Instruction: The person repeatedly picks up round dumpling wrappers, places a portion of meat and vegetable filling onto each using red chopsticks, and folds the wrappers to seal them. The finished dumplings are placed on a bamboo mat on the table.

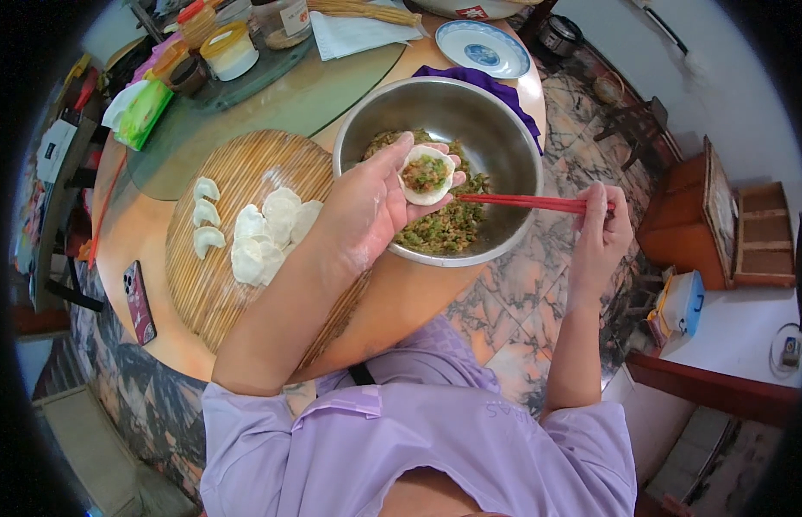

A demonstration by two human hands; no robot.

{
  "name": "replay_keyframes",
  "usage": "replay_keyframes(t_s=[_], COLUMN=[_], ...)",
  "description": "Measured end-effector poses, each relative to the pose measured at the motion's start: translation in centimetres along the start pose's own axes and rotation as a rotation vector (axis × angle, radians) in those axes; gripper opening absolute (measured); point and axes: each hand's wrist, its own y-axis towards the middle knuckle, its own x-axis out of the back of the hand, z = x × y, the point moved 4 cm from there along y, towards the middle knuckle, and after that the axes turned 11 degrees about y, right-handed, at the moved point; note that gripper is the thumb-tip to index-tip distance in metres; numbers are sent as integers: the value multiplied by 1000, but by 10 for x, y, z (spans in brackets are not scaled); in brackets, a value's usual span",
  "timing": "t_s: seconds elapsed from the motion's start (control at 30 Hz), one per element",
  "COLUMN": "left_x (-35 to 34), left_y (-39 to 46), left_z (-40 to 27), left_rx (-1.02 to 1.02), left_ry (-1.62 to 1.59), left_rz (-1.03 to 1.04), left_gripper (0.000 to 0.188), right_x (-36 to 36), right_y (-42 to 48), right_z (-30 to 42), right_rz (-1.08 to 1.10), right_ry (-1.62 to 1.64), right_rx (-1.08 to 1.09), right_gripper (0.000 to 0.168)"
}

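Note:
My left hand (pixel 381 194), dusted with flour, holds a round dumpling wrapper (pixel 410 194) over the steel bowl (pixel 504 123). A mound of chopped green and brown filling (pixel 426 173) lies in the middle of the wrapper. Off to the right, my right hand (pixel 601 216) grips a pair of red chopsticks (pixel 530 201), whose tips are close to the wrapper's edge. More filling (pixel 439 229) covers part of the bowl's bottom. On the round slatted board (pixel 200 291) rest three folded dumplings (pixel 207 213) and a cluster of flat wrappers (pixel 252 262), partly behind my left forearm.
A phone (pixel 139 302) lies near the table's left edge. Behind the board is a glass turntable (pixel 258 129) with jars, including a yellow-lidded tub (pixel 229 52), and a tissue pack (pixel 142 115) near its rim. A blue-and-white plate (pixel 483 49) sits beyond the bowl, beside purple cloth (pixel 514 100).

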Motion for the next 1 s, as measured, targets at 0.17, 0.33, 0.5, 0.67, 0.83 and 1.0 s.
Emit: replay_keyframes(t_s=[0.17, 0.33, 0.5, 0.67, 0.83, 1.0], left_x=[-10, -20, -22, -22, -20, -18], left_y=[-3, -2, -6, -11, -13, -15], left_z=[1, 8, 13, 13, 11, 5], left_rx=[15, 46, 87, 59, -13, -8], left_ry=[-12, -22, -50, 158, 447, 565], left_rz=[-5, 94, 79, 234, 277, 207], left_gripper=[43, 41, 40, 34, 38, 37], right_x=[-6, -68, -76, -78, -77, -78], right_y=[-11, -44, -45, -38, -30, -26], right_z=[56, 47, 42, 43, 43, 39], right_rz=[-126, 473, 462, 464, 477, 526], right_ry=[-258, -246, -226, -82, 21, 86], right_rx=[632, 877, 851, 623, 419, 178], right_gripper=[27, 32, 35, 25, 21, 19])
